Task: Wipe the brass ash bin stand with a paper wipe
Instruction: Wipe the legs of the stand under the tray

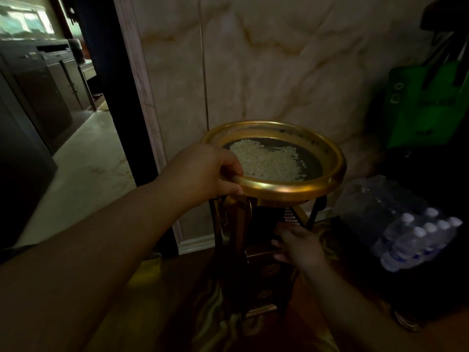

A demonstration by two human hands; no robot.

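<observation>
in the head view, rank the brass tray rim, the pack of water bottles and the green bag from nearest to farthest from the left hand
1. Brass tray rim: the left hand grips its left edge.
2. Pack of water bottles: on the floor, lower right of the stand.
3. Green bag: hanging at upper right, beyond the bottles.

My left hand (203, 171) sits at about ten o'clock from picture centre, forearm stretched out from seven o'clock, fingers curled shut with the thumb on top. My right hand (297, 243) hangs lower at five o'clock, fingers loosely bent, palm down.
</observation>
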